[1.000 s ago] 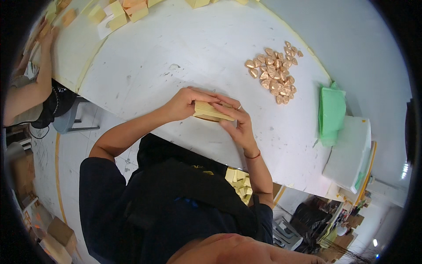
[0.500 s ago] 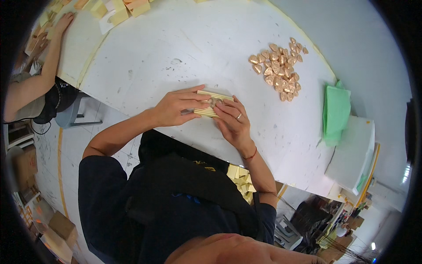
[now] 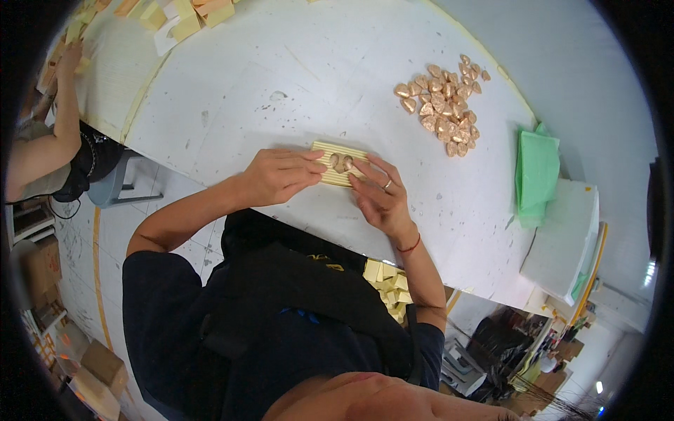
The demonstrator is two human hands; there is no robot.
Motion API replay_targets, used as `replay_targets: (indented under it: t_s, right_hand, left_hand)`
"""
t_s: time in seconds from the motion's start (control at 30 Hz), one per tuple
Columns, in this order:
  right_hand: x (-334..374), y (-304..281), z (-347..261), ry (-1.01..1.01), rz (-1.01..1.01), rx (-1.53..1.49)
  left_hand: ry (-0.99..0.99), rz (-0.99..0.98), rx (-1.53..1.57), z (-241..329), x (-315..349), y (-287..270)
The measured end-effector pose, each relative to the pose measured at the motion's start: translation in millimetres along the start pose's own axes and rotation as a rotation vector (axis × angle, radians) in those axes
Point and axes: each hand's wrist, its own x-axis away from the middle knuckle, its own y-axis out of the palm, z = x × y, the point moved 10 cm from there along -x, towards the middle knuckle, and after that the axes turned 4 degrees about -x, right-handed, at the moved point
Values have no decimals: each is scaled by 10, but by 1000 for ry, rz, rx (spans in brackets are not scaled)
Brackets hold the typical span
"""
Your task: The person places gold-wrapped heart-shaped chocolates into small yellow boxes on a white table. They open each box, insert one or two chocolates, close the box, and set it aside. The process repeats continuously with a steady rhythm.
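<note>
A small pale yellow box (image 3: 338, 179) with a ridged top lies on the white table in front of me. Its middle has a cut-out, where a gold-coloured foil piece (image 3: 347, 163) shows; whether a second piece sits beside it I cannot tell. My left hand (image 3: 282, 174) grips the box's left end, fingers together over the top. At the right end, the fingers of my right hand (image 3: 382, 198) hold the edge, somewhat spread. My right hand wears a ring and a red wrist cord.
Gold foil-wrapped pieces (image 3: 446, 105) lie heaped at the far right of the table (image 3: 232, 91). Green sheets (image 3: 537, 175) and a white stack (image 3: 560, 238) are along the right edge. Yellow boxes (image 3: 186, 27) stand far left, near another person's arm (image 3: 67, 105). More yellow pieces (image 3: 388, 284) sit below the table edge.
My fingers have drawn back from the box's middle toward its two ends, uncovering the cut-out. The other person's hand at far left has shifted left and down.
</note>
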Motion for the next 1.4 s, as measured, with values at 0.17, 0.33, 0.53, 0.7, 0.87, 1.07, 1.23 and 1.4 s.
replay_targets:
  t_s: [0.17,0.33,0.53,0.7,0.87,1.07,1.23,1.4]
  right_hand:
    - [-260,107,-141,-54,-83,54]
    - [-221,190,-252,51,-311,216]
    - [739,-876,-382,485,-220,55]
    - [431,-957,299,436,85,128]
    - [13,-1117,1024,396,459,427]
    - [-77,-866,1590,586,266,622]
    - [-220,-827,839,510,529,-310]
    - [-469,-176,264,520,624,-894]
  left_hand:
    - [74,-5,-57,98,-118,-68]
    - [-128,-29,168,-491,-442,-184]
    - [-364,230,-590,-2239,-1706,-902]
    - [-461,277,-851,-3010,-1797,-901]
    - [-608,437,-606,-2971,-1789,-1009]
    - [-590,472,365,-2622,-943,-801]
    - [-741,140,580,-1657,-469,-33]
    - [-647,-34,660,-992,-409,330]
